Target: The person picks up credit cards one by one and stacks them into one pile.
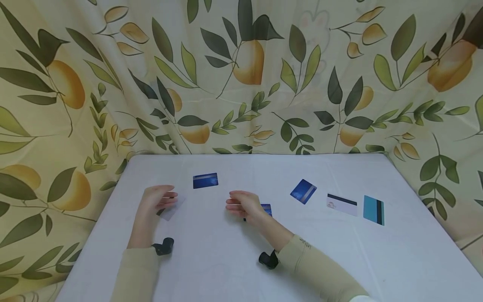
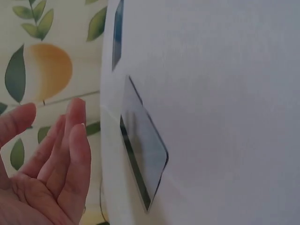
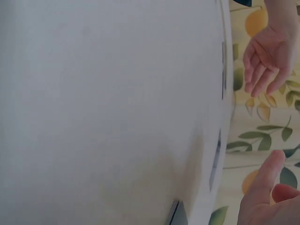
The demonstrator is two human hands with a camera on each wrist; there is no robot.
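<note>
My left hand hovers over a pale card with a dark stripe, its fingers loosely bent and holding nothing. In the left wrist view, this pale card lies on the table, apart from the left hand. My right hand, also holding nothing, is raised above the table with relaxed fingers. It partly covers a blue card. Between and beyond the two hands lies another blue card with a silvery stripe. The right wrist view catches only part of the right hand.
Farther right on the white table lie a tilted blue card, a white card with a black stripe and a teal card with a black stripe. A fruit-patterned curtain hangs behind the table's back edge.
</note>
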